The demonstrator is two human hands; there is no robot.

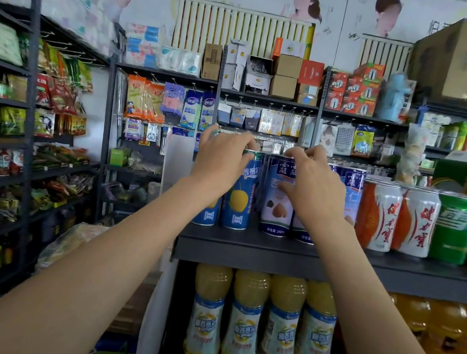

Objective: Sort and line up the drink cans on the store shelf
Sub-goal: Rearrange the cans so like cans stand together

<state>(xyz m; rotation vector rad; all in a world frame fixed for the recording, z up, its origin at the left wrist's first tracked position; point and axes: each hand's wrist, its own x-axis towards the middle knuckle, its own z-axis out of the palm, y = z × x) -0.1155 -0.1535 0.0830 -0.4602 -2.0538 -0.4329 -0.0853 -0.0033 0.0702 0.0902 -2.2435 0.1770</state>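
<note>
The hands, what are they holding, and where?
The left hand grips a blue can by its top; the right hand grips a pale can by its top.

Glossy metal cans (239, 196), matt shelf (244, 252)

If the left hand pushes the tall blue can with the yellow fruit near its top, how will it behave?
The tall blue can is slim and upright, so a push near its rim would probably tip it rather than slide it. Its printed metal wall looks smooth, perhaps slippery. The left hand curls over its top; neighbouring cans may catch it.
</note>
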